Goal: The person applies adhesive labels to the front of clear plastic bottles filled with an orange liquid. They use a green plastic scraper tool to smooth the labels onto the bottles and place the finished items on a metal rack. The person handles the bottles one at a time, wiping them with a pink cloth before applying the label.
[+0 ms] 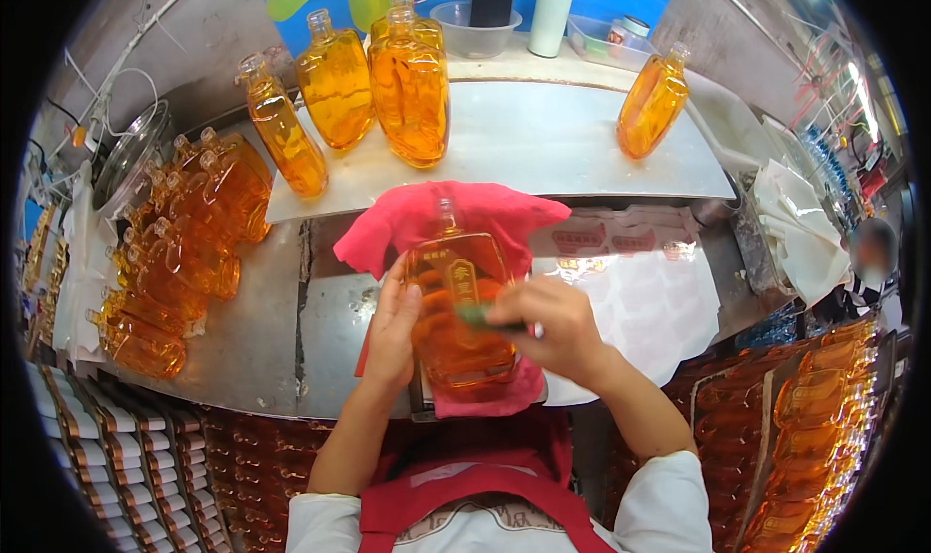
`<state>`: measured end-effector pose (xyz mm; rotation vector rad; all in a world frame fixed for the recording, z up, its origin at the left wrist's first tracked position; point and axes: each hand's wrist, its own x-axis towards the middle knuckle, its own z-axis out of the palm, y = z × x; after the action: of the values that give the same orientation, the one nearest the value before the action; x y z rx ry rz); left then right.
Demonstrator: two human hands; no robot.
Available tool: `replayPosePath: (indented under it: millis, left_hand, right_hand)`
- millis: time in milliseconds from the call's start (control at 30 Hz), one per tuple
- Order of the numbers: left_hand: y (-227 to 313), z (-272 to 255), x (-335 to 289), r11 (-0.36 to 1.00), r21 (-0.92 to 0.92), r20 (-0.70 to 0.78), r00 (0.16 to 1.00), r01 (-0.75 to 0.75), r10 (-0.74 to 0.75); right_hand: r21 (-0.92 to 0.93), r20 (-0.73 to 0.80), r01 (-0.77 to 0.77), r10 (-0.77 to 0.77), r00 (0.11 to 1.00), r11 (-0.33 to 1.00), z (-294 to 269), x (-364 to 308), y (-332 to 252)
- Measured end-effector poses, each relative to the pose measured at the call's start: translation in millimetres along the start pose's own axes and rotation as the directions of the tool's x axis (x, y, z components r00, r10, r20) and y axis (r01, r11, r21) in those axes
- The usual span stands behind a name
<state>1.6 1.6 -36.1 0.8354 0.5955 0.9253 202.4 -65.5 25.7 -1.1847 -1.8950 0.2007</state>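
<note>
A flat glass bottle point(435, 345) of amber liquid, with a gold label on its face, lies in front of me on a pink cloth point(388, 225), neck pointing away. My left hand point(392, 322) is closed around its left edge, thumb at the side. In my right hand point(561, 322) is a small green tool point(473, 315), pressed to or just over the label. Motion blurs the tool, so its kind is unclear. To the right of the bottle lies a white sheet point(630, 306) with reddish-pink and gold printed labels.
On the raised metal shelf point(538, 131) stand several filled bottles point(409, 93) at left and one bottle point(652, 104) at right. Many more bottles point(184, 233) crowd the table's left side. Crated bottles point(810, 427) sit low at right. Stacked white boxes point(121, 446) stand low at left.
</note>
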Motion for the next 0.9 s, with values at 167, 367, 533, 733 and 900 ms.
replayPosePath:
  millis: [167, 367, 533, 733, 900]
  left_hand:
    - [-2, -1, 2, 1.0, 0.011, -0.02, 1.0, -0.004, 0.004]
    - [-6, -3, 4, 0.999, 0.004, 0.009, 0.999, -0.038, 0.038]
    - [-4, -4, 3, 1.0, 0.019, -0.011, 1.0, 0.004, -0.003]
    - [-2, 0, 3, 1.0, -0.023, -0.002, 1.0, 0.003, -0.003]
    - [-2, -7, 4, 1.0, -0.025, 0.016, 1.0, -0.011, 0.011]
  right_hand:
    - [0.238, 0.216, -0.219, 0.169, 0.962, 0.946, -24, -37, -30]
    - [0.052, -0.019, -0.104, 0.105, 0.994, 0.993, -15, -5, 0]
    - [0.178, 0.329, -0.141, 0.076, 0.941, 0.974, -42, -24, -27]
    - [-0.035, -0.038, -0.024, 0.023, 0.999, 0.999, -24, 7, 17]
    - [0.155, 0.412, -0.088, 0.016, 0.911, 0.984, -48, -47, -19]
